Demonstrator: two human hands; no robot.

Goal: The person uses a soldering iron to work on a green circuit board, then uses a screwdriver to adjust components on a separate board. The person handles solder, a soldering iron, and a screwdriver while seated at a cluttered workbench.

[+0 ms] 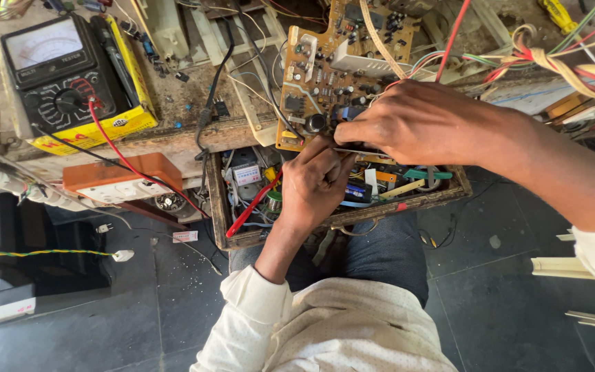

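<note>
Left hand: we are curling our left hand [315, 180] into a loose fist at the lower edge of the circuit board [339, 69], fingertips closing on the near end of a thin metal tool [359, 151].
Right hand: we are reaching our right hand [418, 124] in from the right, fingers bunched and pinching the same tool from above, just at the board's bottom rim.
Circuit board: it is lying tilted on the workbench [173, 103] edge, its lower end overhanging the open wooden drawer [232, 220], wires fanning off to the right.
Drawer: we are working directly over it; it is holding loose parts and a red-handled tool [253, 204].
Multimeter: the yellow-cased analogue multimeter [70, 79] is sitting well to the left on the bench, its red lead [122, 158] trailing down toward the drawer.
Orange box: an orange-topped box [118, 178] is resting below the meter.
Lap: we are sitting, dark trousers [373, 258] under the drawer.
</note>
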